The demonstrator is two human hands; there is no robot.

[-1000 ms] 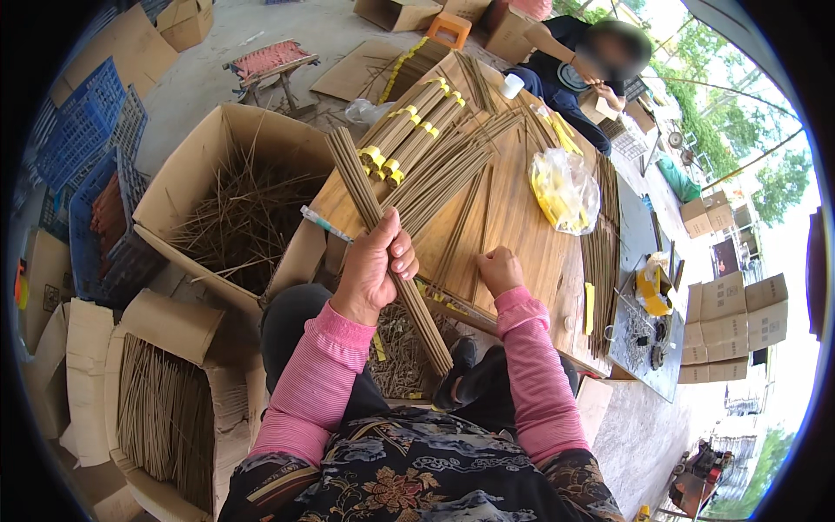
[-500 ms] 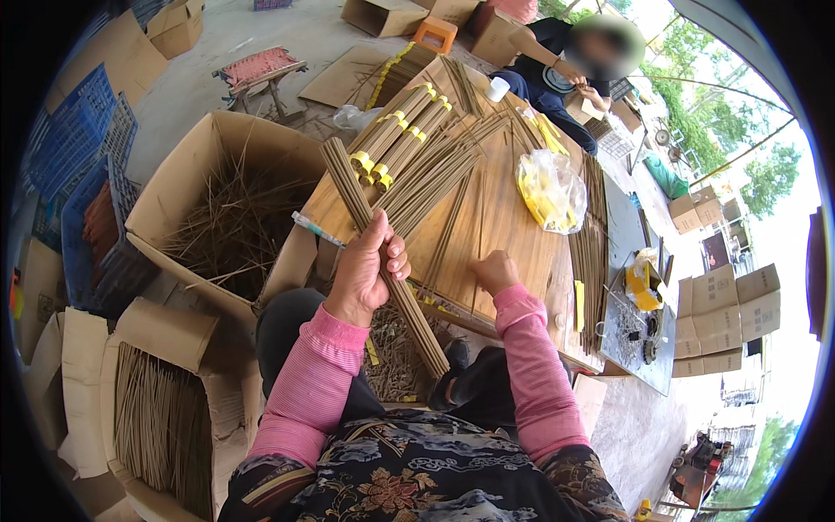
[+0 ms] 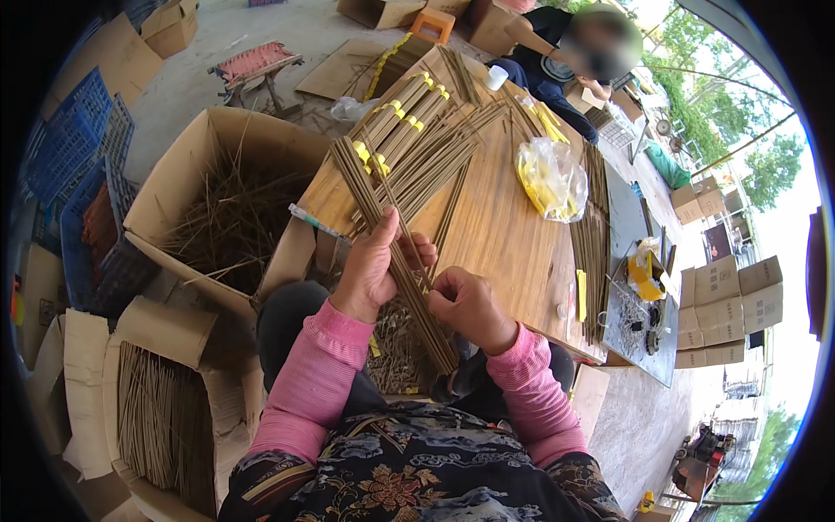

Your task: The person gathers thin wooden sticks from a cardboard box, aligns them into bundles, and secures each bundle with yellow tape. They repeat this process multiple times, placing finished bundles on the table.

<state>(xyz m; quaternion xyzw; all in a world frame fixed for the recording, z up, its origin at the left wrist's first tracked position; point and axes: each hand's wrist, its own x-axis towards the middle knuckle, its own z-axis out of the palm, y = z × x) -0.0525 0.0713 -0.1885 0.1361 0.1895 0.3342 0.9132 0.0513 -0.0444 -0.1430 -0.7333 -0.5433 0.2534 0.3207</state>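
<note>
**At the near edge of the brown wooden table [image 3: 513,261]: pinch-and-hold work**

Far left: open tan cardboard box [image 3: 142,187] holding tangled brown sticks [image 3: 230,204].

Left hand [image 3: 370,278]: thumb across, fingers curled round, clasping a straight bundle of thin brown sticks [image 3: 357,183] in front of the table's near edge. Long axis diagonal in view: far end points up-left, across the table's left edge; near end points down-right. Beyond it lie the yellow-banded brown stick rolls [image 3: 400,117].

Single slender brown stick [image 3: 403,224]: just right of the bundle, roughly along it.

Right hand [image 3: 474,304]: thumb and bent forefinger pressed together, apparently pinching the stick's lower end; contact partly hidden.

Judgement: step in hand looks like adding one stick. Next move seems to call for matching the bundle's slant, then loosening the left fingers just enough to admit it.
</note>
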